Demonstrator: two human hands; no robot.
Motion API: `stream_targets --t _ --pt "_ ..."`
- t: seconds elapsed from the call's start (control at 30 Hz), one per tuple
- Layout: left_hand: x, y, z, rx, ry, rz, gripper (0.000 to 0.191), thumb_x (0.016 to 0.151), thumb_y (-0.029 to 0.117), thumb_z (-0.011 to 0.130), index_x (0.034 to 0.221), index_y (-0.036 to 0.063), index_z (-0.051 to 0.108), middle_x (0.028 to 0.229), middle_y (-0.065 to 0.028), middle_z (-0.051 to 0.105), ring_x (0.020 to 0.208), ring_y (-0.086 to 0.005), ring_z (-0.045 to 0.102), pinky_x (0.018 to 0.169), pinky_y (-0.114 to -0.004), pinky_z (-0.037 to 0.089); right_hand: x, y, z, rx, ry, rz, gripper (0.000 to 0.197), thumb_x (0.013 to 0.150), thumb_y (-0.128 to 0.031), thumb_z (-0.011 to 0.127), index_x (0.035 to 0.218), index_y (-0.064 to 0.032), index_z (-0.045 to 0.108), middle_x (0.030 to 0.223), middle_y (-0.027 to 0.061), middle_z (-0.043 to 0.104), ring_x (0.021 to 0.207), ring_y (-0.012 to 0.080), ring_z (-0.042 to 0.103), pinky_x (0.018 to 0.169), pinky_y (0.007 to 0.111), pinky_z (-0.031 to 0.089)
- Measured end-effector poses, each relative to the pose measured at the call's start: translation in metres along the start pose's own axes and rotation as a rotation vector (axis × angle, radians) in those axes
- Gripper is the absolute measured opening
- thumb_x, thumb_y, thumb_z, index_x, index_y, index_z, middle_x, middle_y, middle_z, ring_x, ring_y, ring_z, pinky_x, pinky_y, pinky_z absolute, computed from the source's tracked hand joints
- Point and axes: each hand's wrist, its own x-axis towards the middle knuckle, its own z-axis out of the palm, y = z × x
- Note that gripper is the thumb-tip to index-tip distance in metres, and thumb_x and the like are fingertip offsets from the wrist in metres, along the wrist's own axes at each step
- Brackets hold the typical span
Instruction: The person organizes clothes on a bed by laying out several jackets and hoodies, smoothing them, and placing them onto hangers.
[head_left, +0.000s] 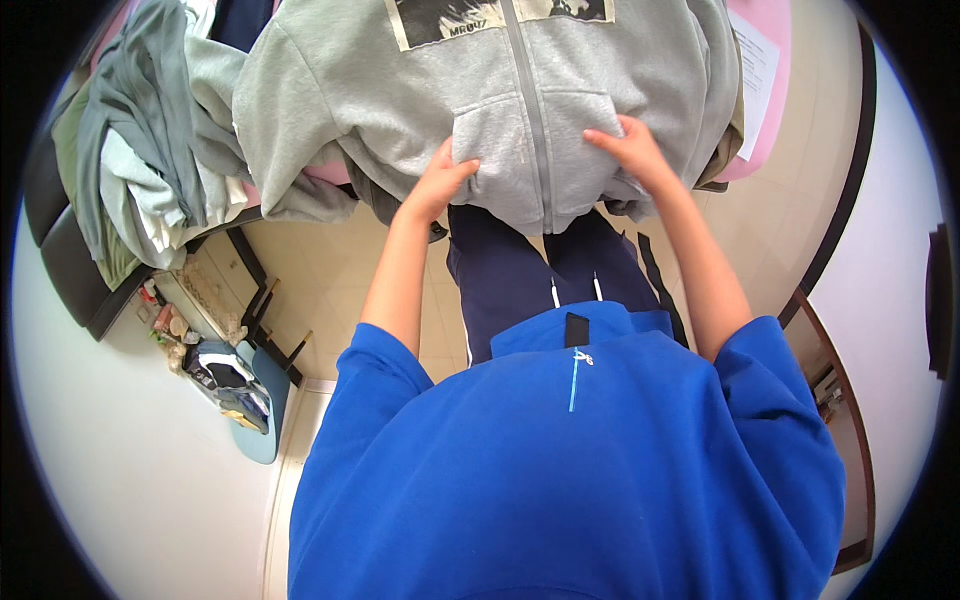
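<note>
A grey zip-up sweatshirt (405, 97) lies front side up before me, its zipper (531, 112) closed down the middle and its lower hem hanging over the near edge. My left hand (441, 180) pinches the fabric at the left front pocket, thumb on top. At the opposite pocket's outer edge, my right hand (636, 154) grips the cloth in the same manner. The other fingers of both hands are mostly hidden by fabric. A printed patch (450, 22) with writing crosses the chest, cut off by the picture's top rim.
Grey, white and green garments (142, 150) are heaped at the left, over a black padded surface (64, 247). A printed sheet (757, 82) lies on the pink tabletop (776, 112) at the right. Lower left, a blue chair (259, 446) holds folded clothes (232, 382).
</note>
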Motion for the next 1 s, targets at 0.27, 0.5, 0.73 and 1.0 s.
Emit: stream_targets --t 0.27,0.5,0.73,1.0 --pt "-0.032 0.047 0.001 -0.237 -0.140 0.021 0.057 0.069 0.006 0.058 0.121 -0.0001 0.034 0.113 -0.0071 0.046 0.104 -0.0152 0.043 0.088 -0.028 0.034 -0.021 -0.032 -0.033 0.330 -0.265 0.097 0.044 0.071 -0.023 0.064 0.103 0.0038 0.049 0.098 0.0101 0.055 0.088 0.0142 0.053 0.079 0.029 0.042" --pt "-0.038 0.054 -0.006 -0.687 -0.373 -0.176 0.063 0.070 0.014 0.063 0.121 -0.0041 0.032 0.114 -0.0115 0.046 0.107 -0.0177 0.042 0.089 -0.029 0.034 -0.038 -0.043 -0.025 0.608 -0.290 0.074 0.042 0.076 -0.024 0.058 0.106 0.0022 0.047 0.100 0.0102 0.054 0.089 0.0161 0.054 0.077 0.029 0.044" --pt "-0.039 0.100 0.031 -0.269 -0.340 -0.094 0.057 0.069 0.014 0.063 0.118 -0.0024 0.038 0.111 -0.0084 0.048 0.103 -0.0176 0.044 0.087 -0.028 0.034 -0.056 -0.053 -0.021 0.778 -0.313 -0.060 0.044 0.076 -0.026 0.056 0.107 0.0032 0.046 0.098 0.0097 0.055 0.087 0.0160 0.055 0.076 0.029 0.044" --pt "-0.053 0.116 0.034 -0.440 -0.375 0.017 0.054 0.067 0.008 0.060 0.116 -0.0026 0.040 0.107 -0.0099 0.051 0.099 -0.0183 0.049 0.084 -0.030 0.038 -0.064 -0.080 -0.006 0.497 -0.033 -0.119 0.044 0.075 -0.025 0.059 0.106 0.0026 0.046 0.093 0.0071 0.055 0.082 0.0126 0.053 0.073 0.025 0.043"
